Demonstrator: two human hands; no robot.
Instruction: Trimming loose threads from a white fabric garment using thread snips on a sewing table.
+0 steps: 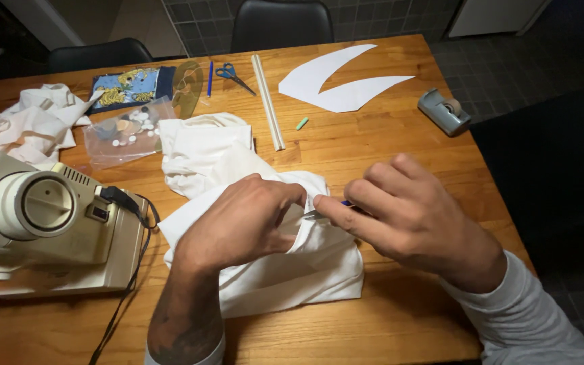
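White fabric [265, 270] lies bunched on the wooden counter [386, 318] right under you, beside the sewing machine [42, 223]. Your left hand [238, 226] is closed on a fold of it, pinching the cloth up. Your right hand [407, 213] sits just beside, fingers pinched on a small blue-handled tool [326, 209] whose metal tip touches the fold between both hands. Scissors [232, 76] lie well apart.

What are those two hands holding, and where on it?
The left hand pinches a fold of the white fabric. The right hand grips a small blue-handled tool by its handle.
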